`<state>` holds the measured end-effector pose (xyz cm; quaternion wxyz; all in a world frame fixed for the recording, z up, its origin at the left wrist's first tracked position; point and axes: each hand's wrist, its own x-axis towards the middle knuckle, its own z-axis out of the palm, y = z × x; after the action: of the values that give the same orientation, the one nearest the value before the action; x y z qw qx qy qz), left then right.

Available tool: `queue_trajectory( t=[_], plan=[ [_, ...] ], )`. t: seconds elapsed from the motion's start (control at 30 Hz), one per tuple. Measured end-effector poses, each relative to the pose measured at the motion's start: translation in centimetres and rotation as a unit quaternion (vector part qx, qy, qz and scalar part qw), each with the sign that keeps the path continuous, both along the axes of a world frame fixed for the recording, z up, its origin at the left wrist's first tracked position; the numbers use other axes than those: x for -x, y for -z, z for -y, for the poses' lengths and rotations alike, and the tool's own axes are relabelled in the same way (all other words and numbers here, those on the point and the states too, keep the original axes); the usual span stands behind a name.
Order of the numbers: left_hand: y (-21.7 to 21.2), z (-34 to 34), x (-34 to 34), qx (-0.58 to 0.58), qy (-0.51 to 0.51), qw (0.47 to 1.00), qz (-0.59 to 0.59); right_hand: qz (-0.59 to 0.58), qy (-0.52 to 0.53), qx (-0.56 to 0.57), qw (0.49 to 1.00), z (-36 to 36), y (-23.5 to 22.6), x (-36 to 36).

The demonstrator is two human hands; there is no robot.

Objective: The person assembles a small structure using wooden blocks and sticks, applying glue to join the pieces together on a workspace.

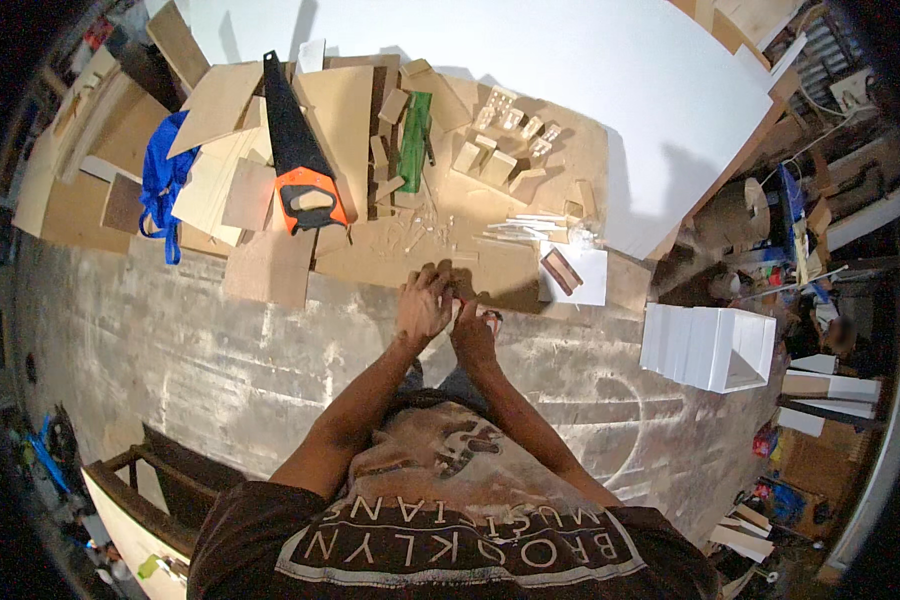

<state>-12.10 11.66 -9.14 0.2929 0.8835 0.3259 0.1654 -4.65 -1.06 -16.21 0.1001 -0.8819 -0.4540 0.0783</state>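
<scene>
At the near edge of the brown work board (370, 250), my left hand (427, 303) has its fingers bent forward and close together; whatever lies under them is hidden. Close beside it on the right, my right hand (472, 332) is closed around a small hand tool (492, 320) with red and dark parts, its kind not clear. The two hands nearly touch. Beyond them, small wood scraps and slivers (410, 232) are scattered over the board. To the right, a brown-striped wooden block (562, 271) rests on a white sheet (587, 278).
A handsaw (298, 150) with an orange and black handle lies on wood sheets at the left, near a blue cloth bag (160, 180). Small wooden blocks (495, 165), a green strip (416, 140) and white sticks (525, 230) lie farther back. A white box (685, 345) stands at the right.
</scene>
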Motion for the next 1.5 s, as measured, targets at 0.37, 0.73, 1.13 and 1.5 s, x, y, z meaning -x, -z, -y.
queue_trajectory(
  t=[0.37,0.73,1.13,1.5],
  plan=[
    [1.6,0.1,-0.9,-0.021,-0.015,1.0,-0.014,-0.112,0.014,-0.102,0.988,0.5,-1.1,1.5],
    [1.3,-1.8,-1.5,0.049,0.036,0.998,-0.022,-0.046,0.013,-0.058,0.997,0.5,-2.5,2.6],
    [1.4,-2.4,-0.8,0.065,0.098,0.992,-0.035,-0.032,0.034,0.008,0.999,-0.4,-2.2,3.5],
    [1.5,-2.0,-1.0,0.059,0.081,0.995,-0.003,-0.017,0.055,-0.047,0.997,0.1,2.0,3.1]
  ],
)
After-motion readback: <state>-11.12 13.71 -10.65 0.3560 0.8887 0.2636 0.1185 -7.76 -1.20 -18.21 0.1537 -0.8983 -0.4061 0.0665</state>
